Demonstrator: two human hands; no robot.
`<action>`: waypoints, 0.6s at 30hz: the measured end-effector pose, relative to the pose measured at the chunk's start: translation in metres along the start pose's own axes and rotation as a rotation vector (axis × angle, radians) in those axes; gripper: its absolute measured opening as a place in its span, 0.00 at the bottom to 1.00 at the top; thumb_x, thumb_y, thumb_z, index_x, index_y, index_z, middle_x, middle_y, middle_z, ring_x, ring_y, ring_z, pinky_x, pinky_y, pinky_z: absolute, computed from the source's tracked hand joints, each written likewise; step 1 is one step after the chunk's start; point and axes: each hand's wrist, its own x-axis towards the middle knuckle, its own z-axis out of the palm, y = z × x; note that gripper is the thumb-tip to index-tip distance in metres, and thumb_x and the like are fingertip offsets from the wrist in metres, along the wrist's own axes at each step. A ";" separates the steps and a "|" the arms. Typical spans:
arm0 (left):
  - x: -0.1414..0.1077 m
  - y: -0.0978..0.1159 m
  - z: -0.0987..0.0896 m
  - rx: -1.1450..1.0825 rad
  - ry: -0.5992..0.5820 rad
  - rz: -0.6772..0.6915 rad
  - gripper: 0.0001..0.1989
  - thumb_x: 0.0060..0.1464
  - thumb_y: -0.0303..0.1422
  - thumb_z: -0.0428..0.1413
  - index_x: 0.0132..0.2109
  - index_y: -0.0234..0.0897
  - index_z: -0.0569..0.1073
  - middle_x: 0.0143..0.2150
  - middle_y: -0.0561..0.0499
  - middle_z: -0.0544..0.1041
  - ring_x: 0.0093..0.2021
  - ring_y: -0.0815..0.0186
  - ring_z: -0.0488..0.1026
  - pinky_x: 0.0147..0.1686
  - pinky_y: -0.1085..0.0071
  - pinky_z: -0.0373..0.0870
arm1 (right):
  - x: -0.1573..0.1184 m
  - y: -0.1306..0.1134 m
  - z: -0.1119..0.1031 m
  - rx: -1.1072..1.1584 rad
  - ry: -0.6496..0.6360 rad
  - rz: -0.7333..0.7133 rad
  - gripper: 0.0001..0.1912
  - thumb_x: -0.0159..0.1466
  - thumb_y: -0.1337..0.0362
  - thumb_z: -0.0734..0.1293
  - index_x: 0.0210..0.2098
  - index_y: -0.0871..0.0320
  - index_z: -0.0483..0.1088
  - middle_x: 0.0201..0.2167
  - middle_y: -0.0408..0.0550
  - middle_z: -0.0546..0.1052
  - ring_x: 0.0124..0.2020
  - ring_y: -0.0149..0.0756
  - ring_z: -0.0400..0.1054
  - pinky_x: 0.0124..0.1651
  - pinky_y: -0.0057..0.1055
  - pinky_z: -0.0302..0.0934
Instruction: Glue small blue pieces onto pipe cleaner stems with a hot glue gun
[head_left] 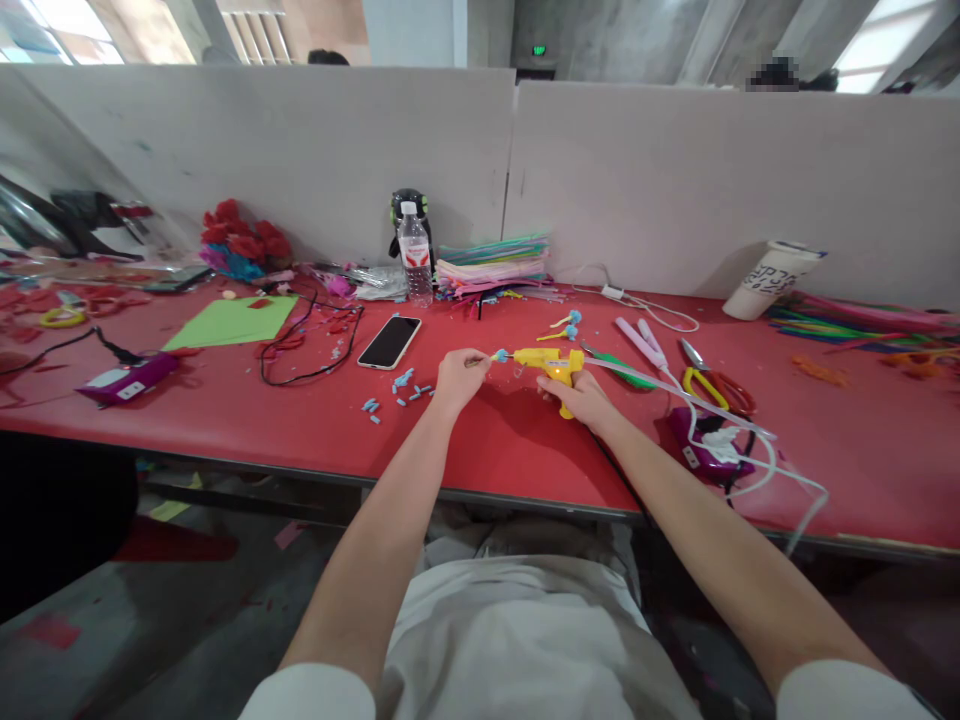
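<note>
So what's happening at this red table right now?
A person's right hand grips a yellow glue gun, its nozzle at a small light-blue piece by the fingertips of the left hand. Loose blue bits lie near the left hand, beside a phone. Two blue-topped pieces lie beyond the glue gun.

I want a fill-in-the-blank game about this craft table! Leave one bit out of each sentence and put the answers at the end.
1. The right hand grips a glue gun whose body is ____.
2. The left hand holds a small piece with a ____ end near the nozzle.
3. The phone lies with its dark screen facing ____.
4. The green paper lies on a ____ table.

Missing words: yellow; blue; up; red
</note>
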 end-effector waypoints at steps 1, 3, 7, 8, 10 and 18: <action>0.000 0.000 0.000 -0.003 -0.002 -0.004 0.10 0.49 0.36 0.57 0.32 0.35 0.79 0.24 0.50 0.75 0.26 0.68 0.70 0.30 0.72 0.62 | 0.000 -0.001 0.000 -0.006 0.006 0.001 0.17 0.57 0.50 0.68 0.31 0.59 0.73 0.28 0.48 0.77 0.29 0.34 0.71 0.35 0.29 0.66; -0.001 0.001 0.000 -0.012 -0.010 -0.015 0.09 0.49 0.36 0.57 0.32 0.35 0.79 0.23 0.50 0.75 0.25 0.68 0.70 0.30 0.72 0.63 | -0.001 -0.004 0.001 -0.015 0.012 0.005 0.17 0.57 0.49 0.67 0.31 0.58 0.72 0.27 0.47 0.76 0.28 0.34 0.70 0.32 0.29 0.65; -0.002 0.002 0.000 -0.028 -0.014 -0.015 0.09 0.48 0.35 0.57 0.31 0.35 0.79 0.23 0.50 0.75 0.26 0.67 0.70 0.31 0.72 0.63 | -0.002 -0.006 0.003 -0.040 0.005 -0.005 0.17 0.57 0.49 0.67 0.29 0.58 0.70 0.25 0.46 0.74 0.26 0.33 0.68 0.29 0.28 0.63; -0.002 0.002 0.000 -0.027 -0.012 -0.009 0.09 0.48 0.36 0.57 0.31 0.35 0.79 0.23 0.50 0.75 0.26 0.67 0.70 0.31 0.72 0.63 | -0.002 -0.005 0.003 -0.043 0.005 -0.010 0.18 0.57 0.49 0.67 0.28 0.59 0.70 0.25 0.46 0.74 0.26 0.32 0.68 0.29 0.28 0.62; -0.002 0.002 0.000 -0.020 -0.006 0.002 0.09 0.48 0.36 0.57 0.31 0.35 0.79 0.24 0.49 0.75 0.27 0.67 0.70 0.31 0.72 0.63 | -0.001 -0.004 0.003 -0.042 0.005 -0.018 0.18 0.57 0.48 0.67 0.28 0.59 0.70 0.24 0.46 0.74 0.26 0.32 0.67 0.29 0.27 0.62; -0.003 0.004 0.001 -0.001 -0.005 0.018 0.09 0.49 0.35 0.57 0.32 0.34 0.79 0.25 0.49 0.76 0.29 0.67 0.70 0.31 0.73 0.63 | 0.000 -0.001 0.003 -0.062 -0.001 0.000 0.20 0.57 0.46 0.67 0.28 0.59 0.70 0.24 0.46 0.73 0.25 0.31 0.66 0.27 0.26 0.60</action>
